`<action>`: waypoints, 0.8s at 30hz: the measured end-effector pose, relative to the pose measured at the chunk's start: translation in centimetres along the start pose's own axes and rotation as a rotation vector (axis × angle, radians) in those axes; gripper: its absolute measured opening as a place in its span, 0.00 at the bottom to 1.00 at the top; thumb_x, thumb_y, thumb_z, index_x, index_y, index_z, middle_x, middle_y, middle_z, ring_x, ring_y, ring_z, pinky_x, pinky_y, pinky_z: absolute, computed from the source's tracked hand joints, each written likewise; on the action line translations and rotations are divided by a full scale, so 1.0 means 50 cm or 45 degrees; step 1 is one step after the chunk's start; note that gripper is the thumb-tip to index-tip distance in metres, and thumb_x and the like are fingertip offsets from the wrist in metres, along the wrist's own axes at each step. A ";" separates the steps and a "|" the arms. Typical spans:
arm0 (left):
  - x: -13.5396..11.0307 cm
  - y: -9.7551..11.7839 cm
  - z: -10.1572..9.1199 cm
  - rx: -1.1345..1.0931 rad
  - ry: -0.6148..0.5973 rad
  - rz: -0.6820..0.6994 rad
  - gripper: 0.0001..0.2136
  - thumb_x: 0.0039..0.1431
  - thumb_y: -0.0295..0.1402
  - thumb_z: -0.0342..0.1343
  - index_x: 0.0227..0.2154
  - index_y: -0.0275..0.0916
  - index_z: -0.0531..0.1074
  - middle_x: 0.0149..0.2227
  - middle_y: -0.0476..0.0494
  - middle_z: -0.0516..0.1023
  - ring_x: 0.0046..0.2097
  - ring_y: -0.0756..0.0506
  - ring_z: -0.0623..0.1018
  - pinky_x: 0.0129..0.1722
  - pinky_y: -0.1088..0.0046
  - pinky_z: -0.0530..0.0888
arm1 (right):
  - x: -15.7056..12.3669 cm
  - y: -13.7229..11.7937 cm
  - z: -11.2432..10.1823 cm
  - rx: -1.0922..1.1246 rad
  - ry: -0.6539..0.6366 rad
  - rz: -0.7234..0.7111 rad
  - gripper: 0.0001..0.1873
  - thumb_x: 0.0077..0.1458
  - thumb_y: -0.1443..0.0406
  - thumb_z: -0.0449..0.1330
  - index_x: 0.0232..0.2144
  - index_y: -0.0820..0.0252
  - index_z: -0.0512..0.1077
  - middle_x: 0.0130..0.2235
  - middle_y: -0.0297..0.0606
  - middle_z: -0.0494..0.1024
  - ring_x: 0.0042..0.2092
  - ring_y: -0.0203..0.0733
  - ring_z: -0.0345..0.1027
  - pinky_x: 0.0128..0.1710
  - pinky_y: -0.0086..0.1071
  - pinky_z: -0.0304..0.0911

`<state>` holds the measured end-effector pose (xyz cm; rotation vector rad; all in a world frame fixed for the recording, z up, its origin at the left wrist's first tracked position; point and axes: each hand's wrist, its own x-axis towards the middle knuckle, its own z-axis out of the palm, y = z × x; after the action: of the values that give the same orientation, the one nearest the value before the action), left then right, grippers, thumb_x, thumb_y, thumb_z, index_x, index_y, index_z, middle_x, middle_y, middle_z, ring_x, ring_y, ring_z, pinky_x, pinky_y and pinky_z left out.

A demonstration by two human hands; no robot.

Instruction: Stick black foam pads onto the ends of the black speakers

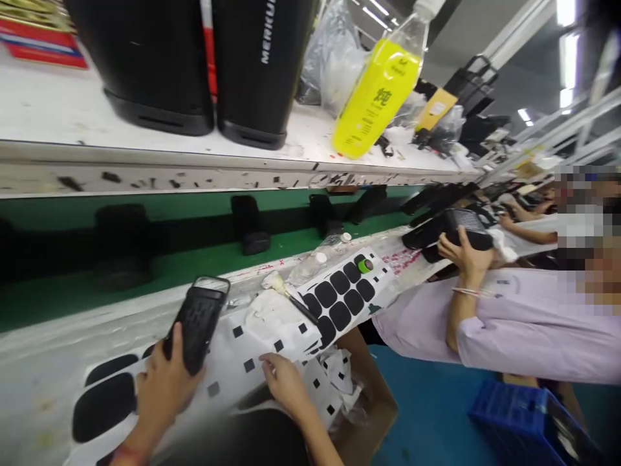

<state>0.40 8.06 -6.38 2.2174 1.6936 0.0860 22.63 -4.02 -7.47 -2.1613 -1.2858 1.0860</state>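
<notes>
My left hand (162, 388) is closed around a black plastic housing (198, 320) with a loop-shaped frame at its top end. The housing is tilted above the white bench. My right hand (288, 388) is over a white sticker sheet (228, 349) dotted with small black squares; its index finger is stretched out beside one black square (249, 366). No object shows between the right fingers. Large rounded black pads on a white sheet (104, 404) lie below my left hand. A brush (295, 301) with a dark handle rests on crumpled white material beyond my right hand.
A second pad sheet (376, 268) carries a green tape roll (365, 265). Black parts (250, 223) stand on the green conveyor (286, 243). A yellow-labelled bottle (378, 97) stands on the upper shelf. To the right, a co-worker's hand (468, 255) holds a black part. A blue crate (509, 421) sits below.
</notes>
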 end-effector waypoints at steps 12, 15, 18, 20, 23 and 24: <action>-0.016 -0.009 -0.042 -0.265 0.093 0.164 0.29 0.71 0.41 0.32 0.56 0.23 0.70 0.59 0.24 0.74 0.59 0.33 0.75 0.59 0.59 0.72 | -0.024 -0.003 -0.032 0.040 -0.017 -0.049 0.20 0.66 0.61 0.48 0.50 0.61 0.76 0.47 0.47 0.81 0.46 0.50 0.77 0.49 0.41 0.69; 0.000 0.003 -0.030 -0.354 0.052 0.278 0.27 0.69 0.42 0.36 0.51 0.31 0.76 0.52 0.32 0.81 0.50 0.36 0.83 0.51 0.63 0.78 | -0.038 0.024 -0.058 0.084 0.130 0.025 0.20 0.66 0.62 0.49 0.51 0.61 0.75 0.48 0.46 0.81 0.48 0.50 0.76 0.51 0.40 0.68; 0.017 0.048 0.000 -0.372 -0.095 0.436 0.22 0.66 0.45 0.43 0.41 0.41 0.81 0.43 0.41 0.86 0.42 0.38 0.85 0.43 0.66 0.79 | -0.071 0.071 -0.053 0.146 0.271 0.131 0.19 0.66 0.63 0.49 0.50 0.60 0.76 0.48 0.45 0.81 0.48 0.48 0.76 0.53 0.39 0.68; 0.023 0.091 0.028 -0.375 -0.221 0.565 0.20 0.65 0.46 0.46 0.34 0.44 0.82 0.39 0.43 0.86 0.41 0.39 0.84 0.41 0.69 0.78 | -0.107 0.107 -0.028 0.179 0.345 0.218 0.18 0.67 0.64 0.49 0.49 0.60 0.76 0.48 0.44 0.81 0.48 0.48 0.76 0.52 0.39 0.69; 0.024 0.162 0.081 -0.386 -0.370 0.747 0.21 0.64 0.46 0.46 0.28 0.43 0.80 0.37 0.40 0.85 0.43 0.39 0.83 0.46 0.66 0.77 | -0.174 0.148 0.022 0.184 0.454 0.371 0.16 0.67 0.66 0.50 0.45 0.62 0.77 0.46 0.48 0.82 0.47 0.51 0.77 0.50 0.45 0.71; 0.025 0.183 0.099 -0.384 -0.390 0.790 0.21 0.63 0.45 0.46 0.30 0.41 0.81 0.38 0.37 0.85 0.45 0.37 0.83 0.49 0.62 0.77 | -0.192 0.156 0.036 0.176 0.495 0.411 0.13 0.66 0.66 0.53 0.43 0.62 0.77 0.43 0.48 0.82 0.45 0.51 0.77 0.48 0.46 0.72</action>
<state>10.49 5.98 -8.40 2.2894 0.7432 0.1342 22.93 -16.32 -9.78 -2.3714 -0.6893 0.7808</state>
